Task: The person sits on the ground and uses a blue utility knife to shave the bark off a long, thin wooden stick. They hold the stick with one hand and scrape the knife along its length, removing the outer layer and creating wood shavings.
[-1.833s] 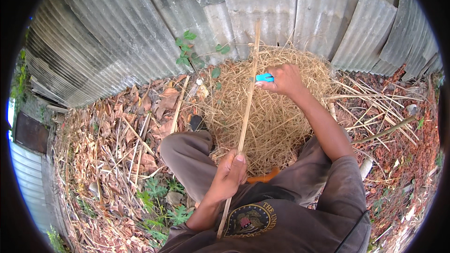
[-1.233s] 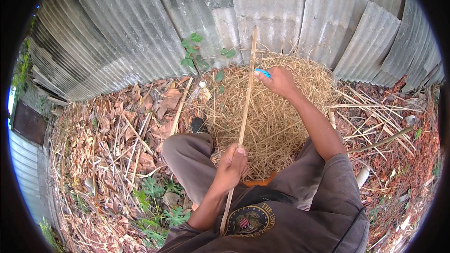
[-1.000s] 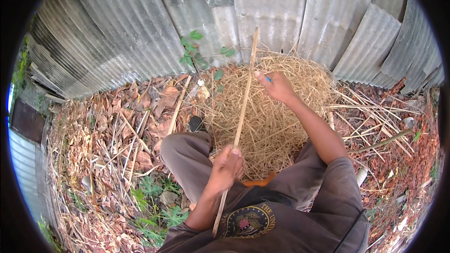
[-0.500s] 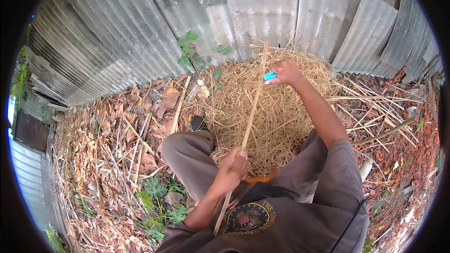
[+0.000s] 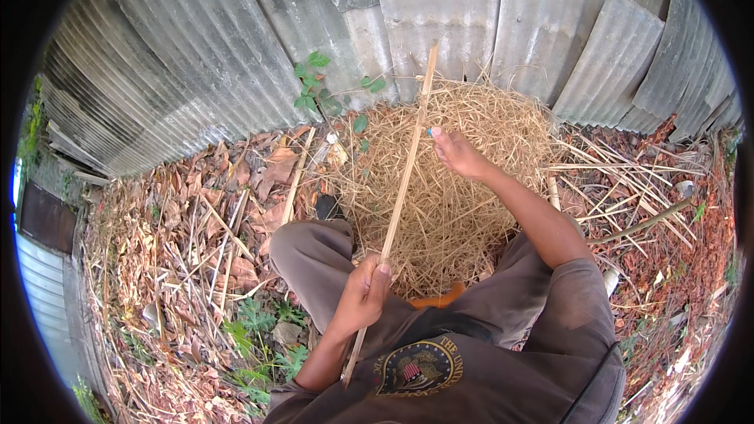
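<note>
My left hand point(image 5: 367, 292) is closed round the lower part of a long, thin wooden strip point(image 5: 406, 177). The strip slants up and away from my lap, and its far end stands out in front of the metal wall. Beside the strip's upper half, my right hand point(image 5: 460, 154) is closed on a small blue-handled tool point(image 5: 430, 132). Only a bit of blue shows past the fingers, and the blade is too small to make out. Under both lies a big heap of pale shavings point(image 5: 479, 204), between my bent legs.
A corrugated metal wall point(image 5: 448, 8) rises just behind the heap. Dry leaves point(image 5: 181, 212) and loose sticks cover the ground at left; more thin strips point(image 5: 620, 188) lie at right. An orange object point(image 5: 440, 297) shows between my legs. A leafy plant point(image 5: 263, 330) grows at lower left.
My right hand has come down and toward me along the strip, turning so the blue handle is mostly hidden. The left hand and strip have shifted slightly left and the strip's far end higher.
</note>
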The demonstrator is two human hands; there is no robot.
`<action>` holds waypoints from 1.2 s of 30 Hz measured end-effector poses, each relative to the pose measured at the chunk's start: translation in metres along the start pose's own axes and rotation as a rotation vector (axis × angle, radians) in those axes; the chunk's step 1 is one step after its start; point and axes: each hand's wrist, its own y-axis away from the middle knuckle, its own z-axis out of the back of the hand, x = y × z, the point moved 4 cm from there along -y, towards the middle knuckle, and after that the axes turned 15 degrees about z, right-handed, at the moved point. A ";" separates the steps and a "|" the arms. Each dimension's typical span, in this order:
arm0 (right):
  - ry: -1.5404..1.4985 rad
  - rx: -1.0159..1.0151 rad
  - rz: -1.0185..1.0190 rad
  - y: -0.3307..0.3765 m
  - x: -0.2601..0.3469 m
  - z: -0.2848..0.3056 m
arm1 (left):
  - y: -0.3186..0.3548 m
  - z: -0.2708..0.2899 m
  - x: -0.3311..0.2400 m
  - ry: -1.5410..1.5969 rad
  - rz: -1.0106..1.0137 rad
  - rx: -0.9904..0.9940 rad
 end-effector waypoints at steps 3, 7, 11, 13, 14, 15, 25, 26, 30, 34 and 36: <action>-0.085 -0.110 -0.022 0.002 0.003 -0.012 | 0.001 -0.003 0.000 0.028 -0.021 -0.020; 0.950 -0.425 0.553 0.006 0.033 0.023 | 0.018 -0.016 -0.011 0.323 0.100 0.100; 1.338 -0.273 0.583 -0.002 0.047 0.050 | 0.024 -0.024 -0.013 0.160 0.062 0.092; 1.359 -0.251 0.672 -0.004 0.040 0.057 | 0.019 -0.023 -0.013 -0.103 -0.048 0.003; 1.364 -0.242 0.720 -0.005 0.040 0.057 | 0.017 -0.019 -0.015 -0.273 -0.112 -0.066; 1.411 -0.149 0.702 -0.006 0.037 0.059 | 0.015 -0.013 -0.018 -0.445 -0.176 -0.134; 0.922 0.022 0.255 0.000 0.040 0.056 | 0.004 0.019 -0.031 -0.908 -0.057 -0.257; 0.672 0.031 0.172 0.001 0.033 0.052 | 0.003 0.017 -0.033 -0.844 -0.091 -0.264; 0.742 -0.158 0.250 0.006 0.034 0.047 | 0.001 0.000 -0.036 -0.620 -0.147 -0.263; 1.160 -0.412 0.456 0.016 0.044 0.043 | 0.003 -0.013 -0.022 -0.246 -0.024 -0.114; 1.400 -0.478 0.669 0.016 0.061 0.059 | 0.012 -0.025 -0.015 -0.118 -0.006 -0.034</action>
